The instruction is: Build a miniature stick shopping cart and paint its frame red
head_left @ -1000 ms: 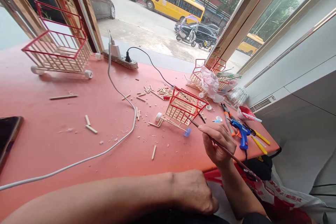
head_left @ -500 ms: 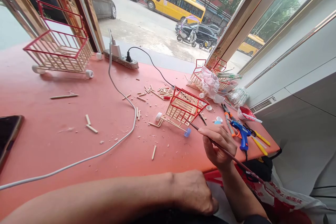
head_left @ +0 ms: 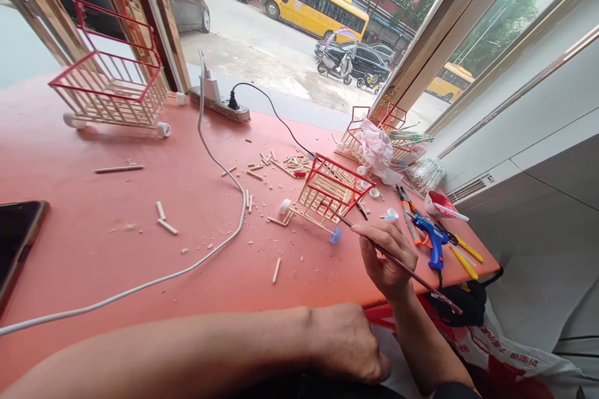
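My right hand [head_left: 388,255] is closed around a thin dark-handled paintbrush [head_left: 412,273]. The brush's far end reaches a small shopping cart [head_left: 327,196] made of thin pale sticks, meeting its side near the lower edge; whether it touches cannot be made out. Red paint covers the cart's upper rims, and it stands tilted on white and blue wheels. Closer to me, my left hand [head_left: 346,340] is curled into a fist at the table's near edge, its fingertips hidden underneath and nothing sticking out. A small cup of red paint [head_left: 440,204] stands beyond my right hand.
On the pink table [head_left: 224,280] lie loose sticks [head_left: 277,270], a white cable [head_left: 201,265] and a phone [head_left: 21,243]. A larger cart [head_left: 107,90] stands far left. Pliers [head_left: 408,215] and a blue glue gun [head_left: 433,240] lie right, near wrapped carts [head_left: 377,140].
The whole view has shifted slightly to the right. My right hand and the brush have moved a little left relative to the cart; my left hand stays put.
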`<action>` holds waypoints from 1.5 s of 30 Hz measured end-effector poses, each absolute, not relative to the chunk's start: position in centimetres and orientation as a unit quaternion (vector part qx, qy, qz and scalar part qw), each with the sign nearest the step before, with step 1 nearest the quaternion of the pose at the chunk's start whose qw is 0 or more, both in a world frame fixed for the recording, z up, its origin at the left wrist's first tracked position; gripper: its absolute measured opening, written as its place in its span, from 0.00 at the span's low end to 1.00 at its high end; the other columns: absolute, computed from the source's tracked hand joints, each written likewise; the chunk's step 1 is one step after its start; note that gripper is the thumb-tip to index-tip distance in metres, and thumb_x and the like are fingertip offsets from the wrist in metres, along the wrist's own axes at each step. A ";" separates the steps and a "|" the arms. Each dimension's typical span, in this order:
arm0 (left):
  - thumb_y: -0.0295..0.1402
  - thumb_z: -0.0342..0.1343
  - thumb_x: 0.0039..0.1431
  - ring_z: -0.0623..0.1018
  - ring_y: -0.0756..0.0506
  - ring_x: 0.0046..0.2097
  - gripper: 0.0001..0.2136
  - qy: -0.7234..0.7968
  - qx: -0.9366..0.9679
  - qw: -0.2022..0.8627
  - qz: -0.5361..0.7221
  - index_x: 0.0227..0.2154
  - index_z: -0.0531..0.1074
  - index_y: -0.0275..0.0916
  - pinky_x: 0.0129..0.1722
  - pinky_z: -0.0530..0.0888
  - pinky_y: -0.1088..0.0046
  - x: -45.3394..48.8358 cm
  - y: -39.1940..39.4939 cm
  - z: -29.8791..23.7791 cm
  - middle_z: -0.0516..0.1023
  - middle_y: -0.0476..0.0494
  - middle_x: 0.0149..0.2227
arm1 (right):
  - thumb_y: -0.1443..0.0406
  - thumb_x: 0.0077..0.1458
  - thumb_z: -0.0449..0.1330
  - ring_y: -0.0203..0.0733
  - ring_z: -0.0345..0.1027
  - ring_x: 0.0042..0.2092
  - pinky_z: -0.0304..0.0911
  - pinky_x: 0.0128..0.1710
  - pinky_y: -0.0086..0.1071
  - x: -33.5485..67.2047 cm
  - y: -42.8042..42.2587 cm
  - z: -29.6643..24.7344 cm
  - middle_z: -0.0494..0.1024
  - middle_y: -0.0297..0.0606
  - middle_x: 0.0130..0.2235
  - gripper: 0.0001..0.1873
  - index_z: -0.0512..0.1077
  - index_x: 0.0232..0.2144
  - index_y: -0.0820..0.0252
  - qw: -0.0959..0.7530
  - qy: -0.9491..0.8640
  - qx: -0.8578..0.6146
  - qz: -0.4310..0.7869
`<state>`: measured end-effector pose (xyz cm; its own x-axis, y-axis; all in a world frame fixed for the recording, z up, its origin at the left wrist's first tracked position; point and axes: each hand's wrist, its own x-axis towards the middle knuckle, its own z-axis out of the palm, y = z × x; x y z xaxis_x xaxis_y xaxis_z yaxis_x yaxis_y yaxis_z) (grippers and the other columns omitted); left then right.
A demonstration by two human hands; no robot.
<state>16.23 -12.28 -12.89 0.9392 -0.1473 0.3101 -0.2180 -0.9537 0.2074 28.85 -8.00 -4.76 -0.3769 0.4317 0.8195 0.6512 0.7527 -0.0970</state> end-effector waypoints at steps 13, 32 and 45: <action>0.27 0.66 0.64 0.73 0.47 0.22 0.07 -0.094 0.972 0.120 0.178 0.31 0.75 0.41 0.15 0.60 0.67 16.3 -12.3 -13.2 0.75 0.53 0.21 | 0.77 0.64 0.64 0.40 0.83 0.41 0.76 0.41 0.35 29.9 -8.3 -5.8 0.87 0.37 0.42 0.20 0.82 0.51 0.50 0.439 -0.836 -0.318 -0.083; 0.27 0.65 0.64 0.75 0.46 0.21 0.07 -0.083 0.971 0.126 0.185 0.31 0.74 0.42 0.15 0.57 0.66 16.4 -12.5 -13.7 0.76 0.53 0.20 | 0.76 0.63 0.62 0.41 0.83 0.39 0.77 0.39 0.36 30.4 -8.4 -5.8 0.87 0.36 0.40 0.20 0.82 0.50 0.49 0.440 -0.835 -0.316 -0.101; 0.24 0.61 0.66 0.77 0.44 0.24 0.07 -0.093 0.972 0.122 0.178 0.32 0.77 0.41 0.17 0.63 0.64 16.3 -12.4 -13.6 0.77 0.49 0.21 | 0.77 0.64 0.63 0.40 0.82 0.39 0.73 0.40 0.35 30.0 -8.5 -5.9 0.87 0.38 0.41 0.16 0.80 0.48 0.54 0.392 -0.860 -0.308 -0.110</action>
<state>16.30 -12.45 -13.64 0.9188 -0.1381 0.3698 -0.2254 -0.9526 0.2044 29.98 -8.46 -5.89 -0.5041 0.4432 0.7412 0.6151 0.7867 -0.0521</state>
